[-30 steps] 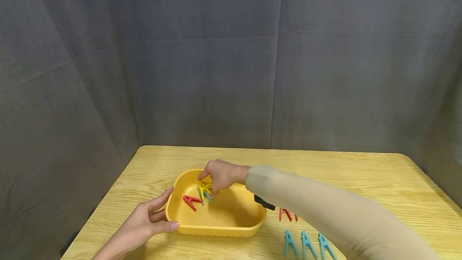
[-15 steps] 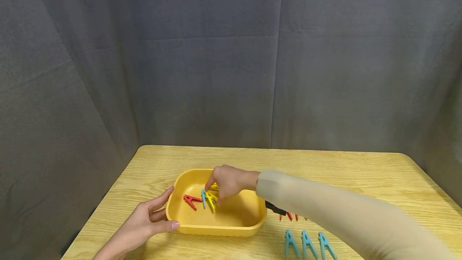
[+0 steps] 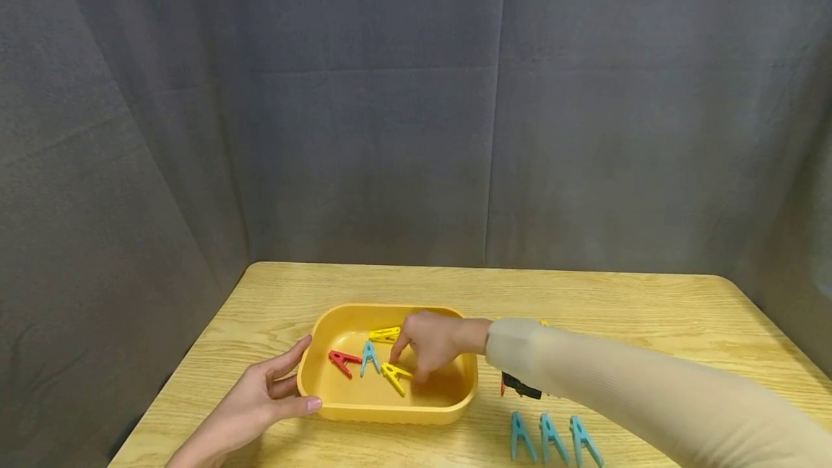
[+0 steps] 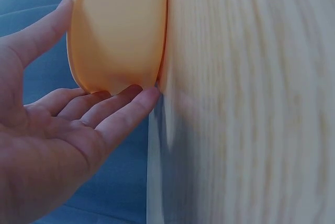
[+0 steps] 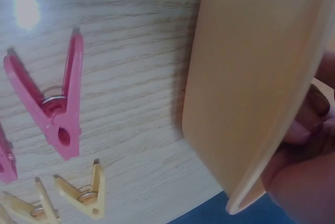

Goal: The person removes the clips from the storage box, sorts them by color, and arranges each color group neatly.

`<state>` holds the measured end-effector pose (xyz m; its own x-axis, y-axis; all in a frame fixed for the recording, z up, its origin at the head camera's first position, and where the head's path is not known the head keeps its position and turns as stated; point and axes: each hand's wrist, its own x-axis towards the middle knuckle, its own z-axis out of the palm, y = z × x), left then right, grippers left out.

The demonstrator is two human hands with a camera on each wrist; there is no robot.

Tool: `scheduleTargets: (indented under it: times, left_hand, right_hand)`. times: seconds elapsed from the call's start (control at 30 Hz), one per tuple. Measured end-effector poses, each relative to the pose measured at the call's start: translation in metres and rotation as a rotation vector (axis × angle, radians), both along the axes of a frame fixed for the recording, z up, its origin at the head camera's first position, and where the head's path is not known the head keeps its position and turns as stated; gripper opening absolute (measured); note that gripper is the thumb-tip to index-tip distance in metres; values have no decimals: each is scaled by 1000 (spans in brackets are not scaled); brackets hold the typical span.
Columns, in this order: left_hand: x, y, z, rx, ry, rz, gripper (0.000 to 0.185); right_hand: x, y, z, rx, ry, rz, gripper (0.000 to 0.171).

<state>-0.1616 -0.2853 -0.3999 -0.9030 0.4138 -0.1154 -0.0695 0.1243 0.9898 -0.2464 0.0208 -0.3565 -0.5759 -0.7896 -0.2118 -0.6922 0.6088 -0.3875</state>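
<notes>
My left hand [image 3: 263, 392] holds the left end of a yellow plastic basin [image 3: 390, 416], thumb at the front corner. In the left wrist view, fingertips of that hand [image 4: 57, 140] touch the basin's end wall. My right hand [image 3: 434, 341] reaches inside, index finger and thumb spread at a yellow clothespin [image 3: 388, 370]. Beside it on the basin floor lie a blue clothespin [image 3: 369, 349], a red clothespin [image 3: 336, 357] and another yellow clothespin [image 3: 383, 334]. The right wrist view shows the basin wall [image 5: 246, 77] hiding part of the right hand [image 5: 309, 174].
Three blue clothespins [image 3: 516, 422] stand in a row on the wooden table [image 3: 624, 295], right of the basin. Red clothespins [image 5: 63, 135] and smaller-looking yellow clothespins [image 5: 90, 198] lie there too, mostly behind the right sleeve [image 3: 624, 381]. Grey curtains [image 3: 390, 128] hang behind.
My right hand has moved rightward and nearer inside the basin. The near yellow clothespin has shifted the same way and lies apart from the blue one. The left hand stays put.
</notes>
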Motion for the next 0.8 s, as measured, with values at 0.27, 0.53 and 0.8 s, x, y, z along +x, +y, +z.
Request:
scheduleTargets:
  times: [0.27,0.53,0.8]
  left_hand:
    - [-1,-1,-1,14,-2,-10,97]
    - [-1,-1,0,6,9,-2,99]
    - [2,0,1,-16,1,10,99]
  right_hand:
    - [5,8,2,-33,-66,-22,26]
    - [2,9,-3,-86,-56,-9,49]
    - [2,7,-13,-106,-130,-4,56]
